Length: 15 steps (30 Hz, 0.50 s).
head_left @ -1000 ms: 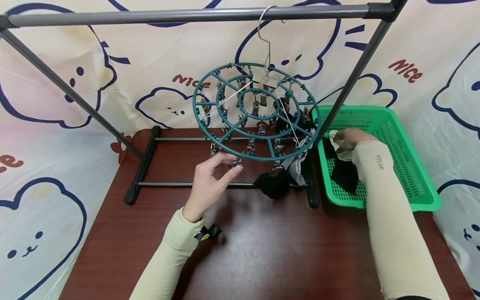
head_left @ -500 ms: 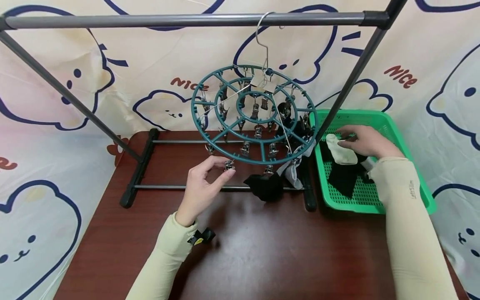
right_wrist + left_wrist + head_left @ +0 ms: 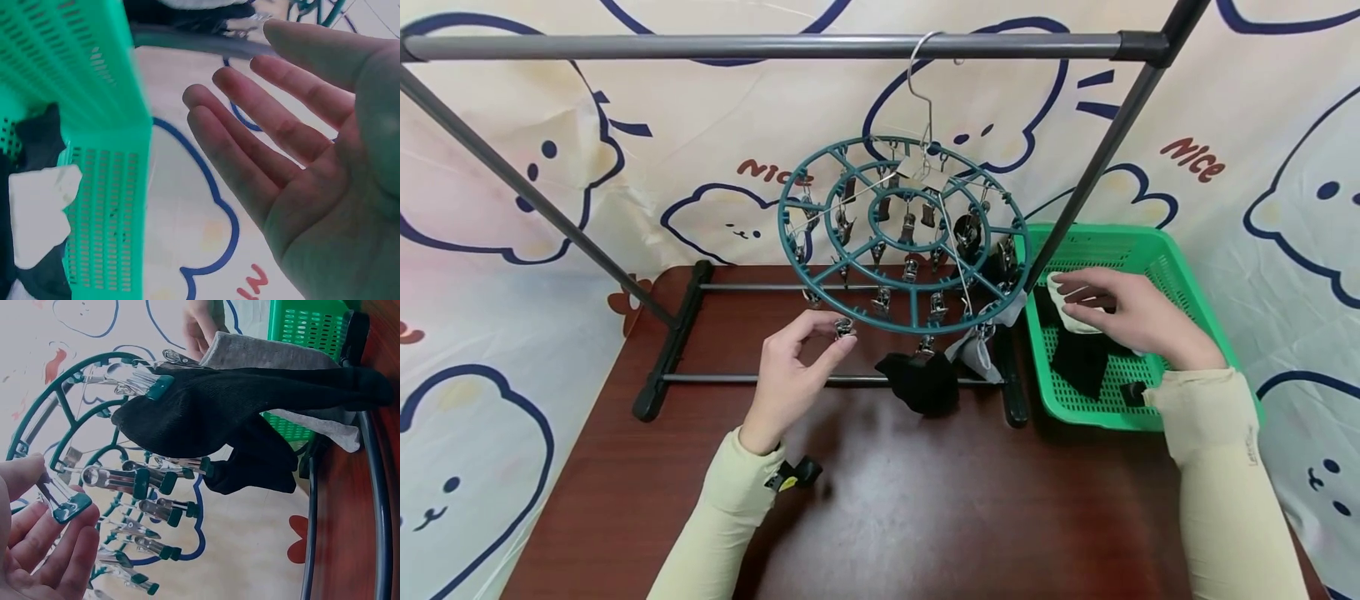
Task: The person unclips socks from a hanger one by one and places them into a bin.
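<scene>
My left hand pinches a metal clip with green tips at the near left edge of the round green hanger. Over the green basket my right hand is spread, its fingers extended and holding nothing in the right wrist view. Beneath its fingertips lies a white sock, partly hidden by the hand in the head view. A black piece of cloth lies beside it. From the hanger's near right side hang a black sock and a grey sock.
The hanger hooks onto the grey top bar of a rack standing on a brown table. Several other clips dangle from its rings. The rack's right post rises between hanger and basket. A patterned cloth covers the wall behind.
My right hand has let go of the white sock and lifted off it, leaving it in the basket. My left hand keeps its pinch on the clip while the head view shifts slightly.
</scene>
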Each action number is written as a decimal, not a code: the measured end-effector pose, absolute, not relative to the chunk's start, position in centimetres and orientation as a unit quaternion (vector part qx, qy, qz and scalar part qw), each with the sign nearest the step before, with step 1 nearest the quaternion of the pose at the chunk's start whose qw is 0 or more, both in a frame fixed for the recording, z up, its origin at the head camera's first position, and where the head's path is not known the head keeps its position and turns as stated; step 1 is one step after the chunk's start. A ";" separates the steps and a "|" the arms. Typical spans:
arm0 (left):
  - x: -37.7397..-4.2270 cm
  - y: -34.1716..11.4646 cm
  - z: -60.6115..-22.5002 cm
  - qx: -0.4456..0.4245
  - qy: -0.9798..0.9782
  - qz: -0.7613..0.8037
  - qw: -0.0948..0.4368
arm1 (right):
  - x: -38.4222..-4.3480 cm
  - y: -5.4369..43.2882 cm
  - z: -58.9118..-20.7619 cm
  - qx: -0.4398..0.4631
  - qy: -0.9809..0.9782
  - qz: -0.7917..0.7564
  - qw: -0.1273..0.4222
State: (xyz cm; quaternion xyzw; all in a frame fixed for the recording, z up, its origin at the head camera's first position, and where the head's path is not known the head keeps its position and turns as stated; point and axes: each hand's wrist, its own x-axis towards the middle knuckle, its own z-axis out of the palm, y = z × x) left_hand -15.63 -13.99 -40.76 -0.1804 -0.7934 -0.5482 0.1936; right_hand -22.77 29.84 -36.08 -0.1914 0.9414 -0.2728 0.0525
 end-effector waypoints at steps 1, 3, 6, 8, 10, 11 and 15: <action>-15.6 -14.0 -40.7 -0.180 -0.794 -0.547 0.195 | -22.6 29.7 -36.0 -0.194 0.940 -0.276 0.050; -15.6 -14.1 -40.7 -0.179 -0.794 -0.547 0.198 | -22.2 29.6 -35.9 -0.198 0.938 -0.282 0.044; -15.7 -14.3 -40.7 -0.177 -0.795 -0.545 0.200 | -21.6 29.3 -35.9 -0.205 0.935 -0.288 0.035; -15.7 -14.4 -40.8 -0.177 -0.794 -0.546 0.201 | -21.4 29.2 -35.8 -0.211 0.933 -0.291 0.032; -15.8 -14.5 -40.8 -0.176 -0.793 -0.548 0.202 | -21.1 29.1 -35.8 -0.216 0.930 -0.295 0.030; -15.8 -14.5 -40.9 -0.176 -0.792 -0.548 0.202 | -21.0 29.0 -35.8 -0.217 0.929 -0.297 0.029; -15.8 -14.6 -40.8 -0.173 -0.792 -0.549 0.203 | -20.5 28.7 -35.9 -0.235 0.922 -0.307 0.023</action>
